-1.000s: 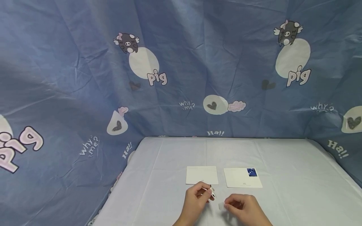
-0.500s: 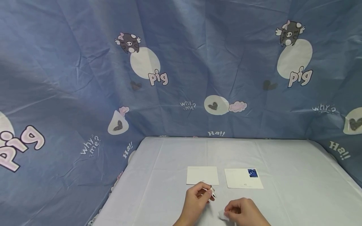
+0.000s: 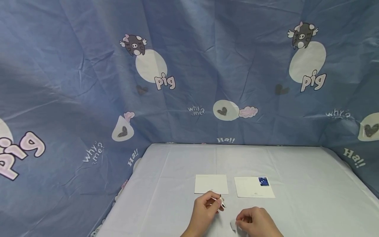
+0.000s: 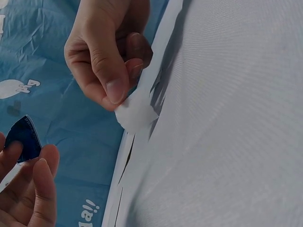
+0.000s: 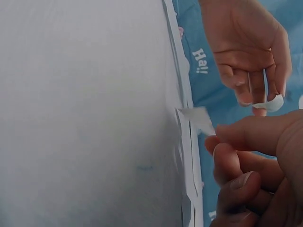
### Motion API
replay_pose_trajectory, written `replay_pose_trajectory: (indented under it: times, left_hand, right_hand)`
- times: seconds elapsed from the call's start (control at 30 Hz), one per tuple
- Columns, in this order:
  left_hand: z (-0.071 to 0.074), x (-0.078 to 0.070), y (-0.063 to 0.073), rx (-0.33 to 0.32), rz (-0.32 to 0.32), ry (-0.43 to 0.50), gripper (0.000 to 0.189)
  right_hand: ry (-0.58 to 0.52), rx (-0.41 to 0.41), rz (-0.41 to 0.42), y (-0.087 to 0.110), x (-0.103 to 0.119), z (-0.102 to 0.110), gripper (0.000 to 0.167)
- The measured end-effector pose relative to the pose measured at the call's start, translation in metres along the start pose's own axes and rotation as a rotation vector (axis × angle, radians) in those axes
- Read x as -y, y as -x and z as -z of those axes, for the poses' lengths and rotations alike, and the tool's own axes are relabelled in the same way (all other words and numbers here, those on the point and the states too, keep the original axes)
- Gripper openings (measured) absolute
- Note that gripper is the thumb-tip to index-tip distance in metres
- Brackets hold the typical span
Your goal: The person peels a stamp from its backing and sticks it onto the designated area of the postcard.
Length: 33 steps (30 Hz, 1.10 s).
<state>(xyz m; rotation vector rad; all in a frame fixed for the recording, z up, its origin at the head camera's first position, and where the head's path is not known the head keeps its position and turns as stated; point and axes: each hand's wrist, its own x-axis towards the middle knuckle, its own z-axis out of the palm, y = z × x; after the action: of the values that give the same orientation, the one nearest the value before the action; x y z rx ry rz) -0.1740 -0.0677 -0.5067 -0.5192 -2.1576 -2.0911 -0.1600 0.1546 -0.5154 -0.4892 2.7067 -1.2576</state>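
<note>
In the head view my left hand (image 3: 204, 210) is above the table just in front of the left card, pinching a small bent stamp (image 3: 223, 201). From the left wrist the stamp (image 4: 26, 142) shows a dark blue face and a toothed edge; its pale back faces the right wrist camera. My right hand (image 3: 254, 222), lower and to the right, pinches a small white piece of paper (image 4: 135, 113) between thumb and forefinger. The stamp and the paper are apart. A plain white card (image 3: 211, 183) lies beyond my left hand.
Right of the plain card lies a second white card (image 3: 253, 189) with a blue stamp (image 3: 263, 181) in its upper right corner. Both lie flat on the white-covered table (image 3: 177, 164). A blue printed cloth (image 3: 189, 65) hangs behind and at the sides.
My right hand has moved slightly down toward me with the white paper, which now bends and hangs differently. My left hand keeps its place with the stamp.
</note>
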Motion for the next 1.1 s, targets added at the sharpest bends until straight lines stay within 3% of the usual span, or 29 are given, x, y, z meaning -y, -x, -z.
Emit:
replay_pose_trajectory:
  times: [0.13,0.3,0.5,0.67,0.87,1.1]
  left_hand:
    - [0.0,0.0,0.0,0.004,0.01,-0.007,0.004]
    - [-0.002,0.0,0.002,0.01,-0.005,-0.01,0.003]
    - [-0.008,0.0,0.006,0.045,-0.055,-0.024,0.003]
    - [-0.012,-0.002,0.009,0.094,-0.134,-0.05,0.003]
    - [-0.016,-0.003,0.009,0.112,-0.156,-0.064,0.003]
    - [-0.018,-0.003,0.012,0.155,-0.174,-0.088,0.003]
  right_hand:
    - [0.026,-0.086,0.031,0.0,0.002,0.002,0.011]
    - [-0.034,-0.222,0.178,0.003,0.005,0.003,0.007]
    - [-0.078,-0.373,0.26,0.008,0.012,0.002,0.019]
    - [-0.13,-0.378,0.32,0.01,0.017,0.002,0.028]
    - [-0.15,-0.384,0.393,0.011,0.019,-0.001,0.034]
    - [-0.159,-0.373,0.387,0.012,0.019,-0.003,0.033]
